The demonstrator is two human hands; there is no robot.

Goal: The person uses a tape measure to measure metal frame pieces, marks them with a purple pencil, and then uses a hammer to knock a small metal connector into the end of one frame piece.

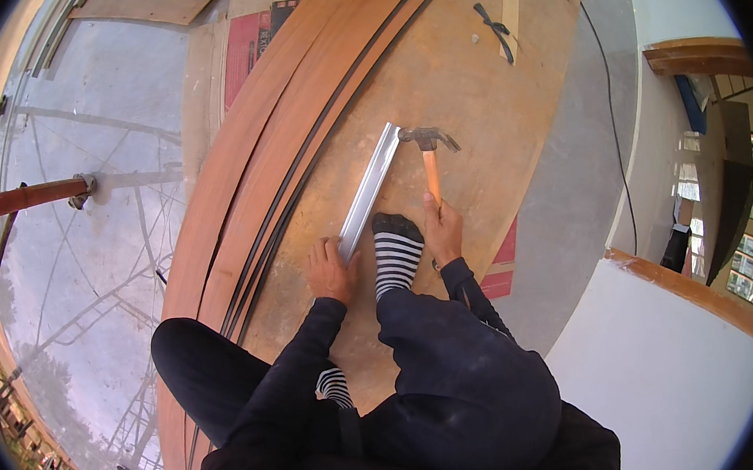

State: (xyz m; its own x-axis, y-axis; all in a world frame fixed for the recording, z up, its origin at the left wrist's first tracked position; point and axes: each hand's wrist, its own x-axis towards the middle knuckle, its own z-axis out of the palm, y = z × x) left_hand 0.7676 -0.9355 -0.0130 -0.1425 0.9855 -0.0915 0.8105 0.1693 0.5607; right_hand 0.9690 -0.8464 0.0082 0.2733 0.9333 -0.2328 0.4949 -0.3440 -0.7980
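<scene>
Nearest, a foot in a striped sock (398, 258) sits flat btwn the two hands, just L of the R hand (444, 231). The L hand (333, 276) has fingers and thumb closed about the near end of a silvery metal strip (369, 193), which runs from that hand up and slightly R, away from the person. The R hand is clamped on the orange handle of a claw hammer (430, 163), approx. mid-handle or lower; its head is beyond that hand, at the strip's far end. Can't tell if the face actually touches the metal or is just beside it.

To do it well: L hand pins the strip firmly so it doesn't skid or twist, fingers staying at the near end, well clear of the head. R hand should use short, light, square taps, b/c thin metal likely dents. Toes want keeping out of the swing too.

Under all this, a brown board (492, 126); L of the L hand, long reddish planks (295, 121). Farther, beyond the R hand, a black strap (496, 29), w/ a dark cable (615, 120) off to its R.
</scene>
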